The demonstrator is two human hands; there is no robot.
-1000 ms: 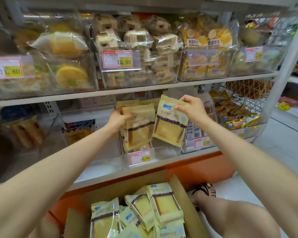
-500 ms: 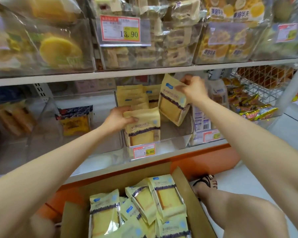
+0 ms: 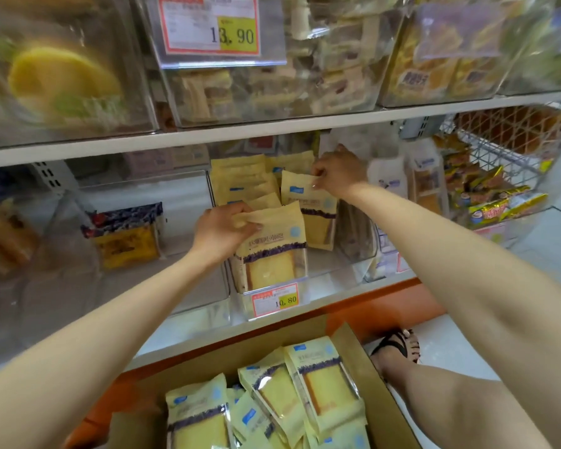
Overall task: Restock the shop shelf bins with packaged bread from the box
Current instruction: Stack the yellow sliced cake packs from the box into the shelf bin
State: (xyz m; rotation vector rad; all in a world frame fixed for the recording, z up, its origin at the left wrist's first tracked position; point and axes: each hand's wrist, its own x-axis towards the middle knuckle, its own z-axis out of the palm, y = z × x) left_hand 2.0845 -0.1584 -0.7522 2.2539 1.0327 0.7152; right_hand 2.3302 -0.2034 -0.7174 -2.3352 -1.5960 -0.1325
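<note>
A clear shelf bin (image 3: 344,270) with a 10.80 price tag holds several pale yellow bread packs standing upright. My left hand (image 3: 222,230) grips the top edge of the front bread pack (image 3: 272,254) in the bin. My right hand (image 3: 339,173) pinches the top corner of a second bread pack (image 3: 308,209), which hangs inside the right half of the bin. Below, an open cardboard box (image 3: 379,393) on the floor holds several more of the same packs (image 3: 324,380).
Clear bins of other baked goods fill the upper shelf (image 3: 272,128). A half-filled clear bin (image 3: 127,234) sits to the left, a wire basket of snack bars (image 3: 499,196) to the right. A sandalled foot (image 3: 399,348) stands beside the box.
The view has moved closer and lower. My right hand has lowered its pack down into the right side of the bin. My left hand has stayed on the front pack.
</note>
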